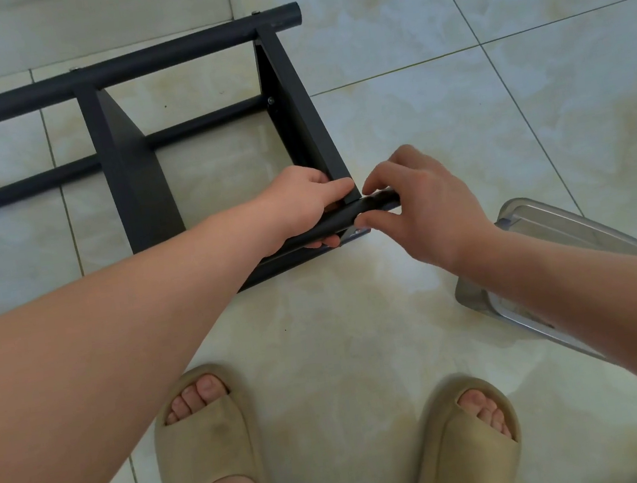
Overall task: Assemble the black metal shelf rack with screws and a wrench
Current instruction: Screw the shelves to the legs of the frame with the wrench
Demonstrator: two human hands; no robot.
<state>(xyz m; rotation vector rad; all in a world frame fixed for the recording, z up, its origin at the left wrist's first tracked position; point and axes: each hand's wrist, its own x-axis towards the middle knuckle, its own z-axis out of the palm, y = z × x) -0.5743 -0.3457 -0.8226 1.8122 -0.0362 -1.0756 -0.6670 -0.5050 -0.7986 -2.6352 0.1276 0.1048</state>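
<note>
While rack (128,165) lies on floor (452,102): left hand (303,198) grips tube (349,213); right hand (421,203) pinches its end. Clear box (575,232), floor's right edge, contents indiscernible.

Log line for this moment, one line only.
left hand: grips tube at rack corner | right hand: fingers pinch tube end | rack: on floor | wrench: not visible

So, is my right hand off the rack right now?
No, the right hand pinches the end of the black tube, which the left hand grips just beside it.
</note>
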